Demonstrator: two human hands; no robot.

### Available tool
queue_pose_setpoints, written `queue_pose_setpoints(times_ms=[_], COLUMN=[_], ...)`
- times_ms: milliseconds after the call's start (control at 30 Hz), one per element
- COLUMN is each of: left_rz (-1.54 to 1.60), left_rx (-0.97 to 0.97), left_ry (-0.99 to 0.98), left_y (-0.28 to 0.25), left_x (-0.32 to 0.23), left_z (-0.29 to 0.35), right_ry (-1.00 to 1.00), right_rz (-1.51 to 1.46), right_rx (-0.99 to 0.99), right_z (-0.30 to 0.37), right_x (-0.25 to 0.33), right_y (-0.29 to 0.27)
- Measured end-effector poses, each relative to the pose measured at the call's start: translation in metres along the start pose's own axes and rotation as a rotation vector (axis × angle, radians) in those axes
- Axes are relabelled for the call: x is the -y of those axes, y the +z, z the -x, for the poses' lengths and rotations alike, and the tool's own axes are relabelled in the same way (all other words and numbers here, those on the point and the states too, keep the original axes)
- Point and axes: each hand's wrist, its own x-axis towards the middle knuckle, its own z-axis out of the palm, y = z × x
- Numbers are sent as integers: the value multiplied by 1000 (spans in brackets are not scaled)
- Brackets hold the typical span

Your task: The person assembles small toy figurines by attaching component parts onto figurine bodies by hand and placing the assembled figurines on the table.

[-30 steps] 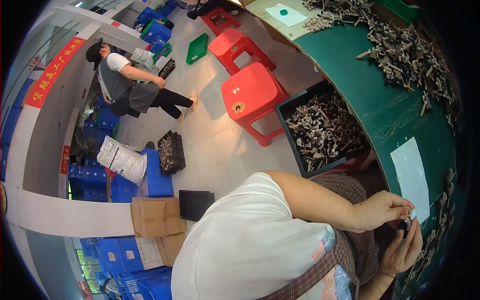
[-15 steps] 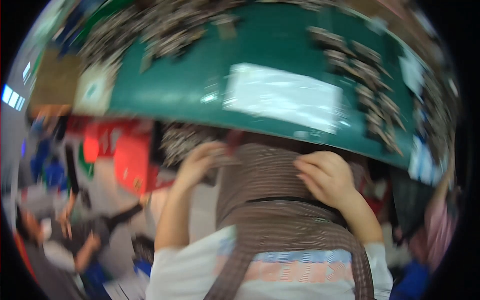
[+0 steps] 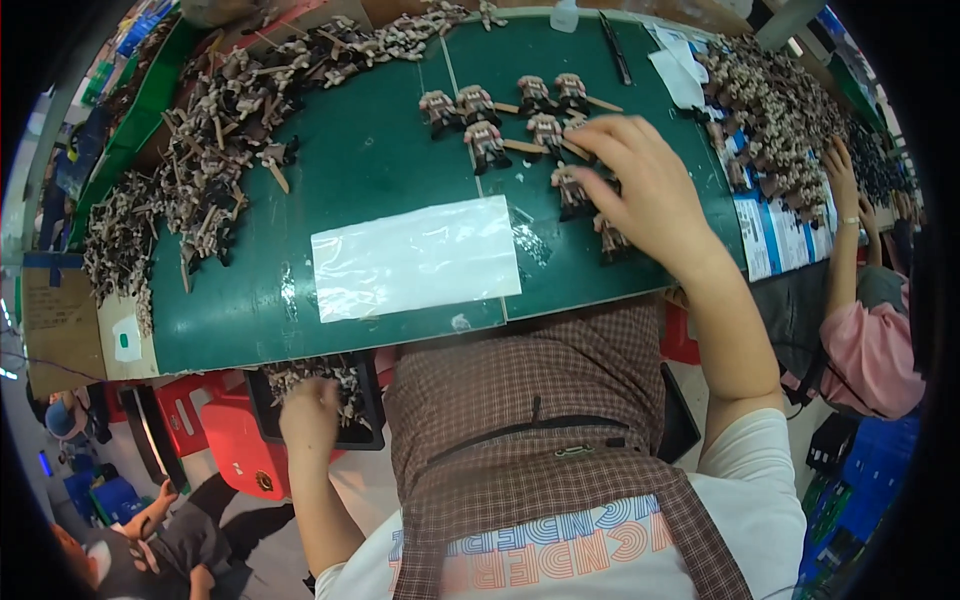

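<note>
My right hand (image 3: 645, 190) is over the right part of the green table, among small figurines with brown-and-black bodies. Its thumb and fingers are apart, close to a figurine (image 3: 546, 131) and above another figurine (image 3: 570, 192) that they partly cover. Other figurines (image 3: 484, 146) lie in loose rows to the left of it, some with a flat tan stick at the side. My left hand (image 3: 311, 412) hangs below the table edge, over a black tray (image 3: 372, 430) of small parts. Its fingertips are blurred and turned down, so what they touch is hidden.
A white plastic sheet (image 3: 418, 258) lies flat on the green table (image 3: 370, 150). Heaps of figurines (image 3: 215, 150) cover the left side, and another heap (image 3: 775, 115) stands at the right. A black pen (image 3: 616, 48) lies at the back. A red stool (image 3: 245, 450) is at lower left; a co-worker's arm (image 3: 845, 240) is at right.
The view has shifted and become sharper. My right hand has gone from in front of my apron to the figurines on the table; my left hand has moved over the black tray.
</note>
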Motion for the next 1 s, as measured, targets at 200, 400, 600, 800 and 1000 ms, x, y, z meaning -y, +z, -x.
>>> queue_pose_setpoints(times_ms=[200,400,600,800,1000], left_rz=[795,1397,1650,368,270], left_rx=[227,586,637,-177,-33], left_ry=[769,1509,1486,1010,985], left_y=[-98,-155,-132,-63,-28], left_x=[-140,-178,-198,-254,-301], left_z=[11,4,-27,-81,-101], right_ry=[-49,293,28,-110,79], right_rz=[239,100,184,523,212], right_rx=[-43,82,-51,227,73], right_z=[-128,-202,-198,-196,-140], right_x=[-90,-90,-130,-90,-77], right_y=[80,115,142,102,58])
